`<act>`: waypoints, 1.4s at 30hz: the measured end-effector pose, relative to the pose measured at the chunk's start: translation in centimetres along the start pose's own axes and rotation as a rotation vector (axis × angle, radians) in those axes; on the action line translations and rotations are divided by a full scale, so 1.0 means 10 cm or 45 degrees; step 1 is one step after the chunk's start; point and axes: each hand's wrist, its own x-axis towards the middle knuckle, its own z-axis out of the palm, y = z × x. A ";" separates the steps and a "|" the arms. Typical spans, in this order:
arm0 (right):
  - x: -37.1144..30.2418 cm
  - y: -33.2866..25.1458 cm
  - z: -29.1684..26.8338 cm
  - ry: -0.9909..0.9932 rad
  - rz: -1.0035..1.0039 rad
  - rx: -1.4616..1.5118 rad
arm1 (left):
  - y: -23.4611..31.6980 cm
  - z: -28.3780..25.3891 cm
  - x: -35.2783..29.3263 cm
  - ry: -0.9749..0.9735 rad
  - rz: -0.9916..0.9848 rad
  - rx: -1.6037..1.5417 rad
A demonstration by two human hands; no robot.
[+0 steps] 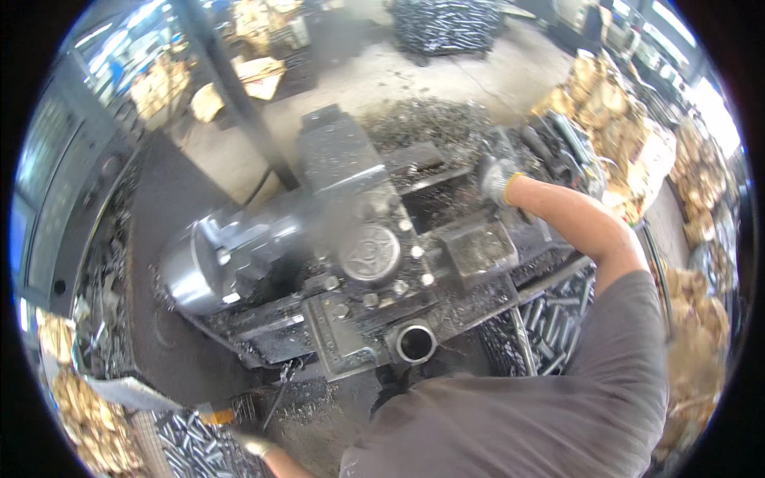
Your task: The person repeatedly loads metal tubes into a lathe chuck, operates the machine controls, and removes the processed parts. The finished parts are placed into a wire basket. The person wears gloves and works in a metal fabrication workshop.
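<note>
In front of me stands a chip-covered lathe-like machine (366, 315) with a shiny round chuck (191, 269) on its left. My right hand (497, 180), in a pale knitted glove, reaches across to the machine's far right side. It touches the metal there or hovers just over it; its fingers are too blurred to read. Low at the left, my gloved left hand (253, 446) is beside a crate of short metal pins (199, 448) and an orange piece (217, 416). Blur hides its fingers and anything in them.
A second bin of metal pins (558, 319) sits under the machine's right side. Tan sacks (613, 127) are piled at the right. A dark post (227, 88) rises behind the chuck. Metal shavings (430, 123) lie behind the machine, and a stack of dark rods (446, 25) stands farther back.
</note>
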 end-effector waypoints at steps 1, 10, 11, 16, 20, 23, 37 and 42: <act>-0.27 0.07 -0.42 -0.040 0.010 0.137 | -0.06 -0.01 0.15 0.010 0.213 0.043; -0.17 -0.49 -2.98 0.635 -0.469 1.020 | 3.94 1.44 -0.70 -0.087 1.753 0.276; 0.04 -0.70 -3.17 0.674 -0.580 0.920 | 3.98 1.58 -0.66 0.068 1.875 0.391; 0.63 -1.41 -3.46 0.503 -0.545 0.880 | 3.97 1.82 -0.56 0.132 1.960 0.479; 1.00 -1.02 -3.48 -0.444 -0.921 1.253 | 3.93 1.72 -0.56 0.090 1.902 0.528; 0.81 -1.12 -3.69 -0.056 -0.792 1.171 | 3.94 1.65 -0.56 0.077 1.882 0.531; -1.39 -0.88 -3.43 0.902 0.218 0.374 | 3.85 1.68 -0.45 -0.117 1.933 0.205; -2.29 -2.13 -3.29 0.659 -0.099 1.731 | 3.01 0.95 -1.19 -1.354 1.322 -0.483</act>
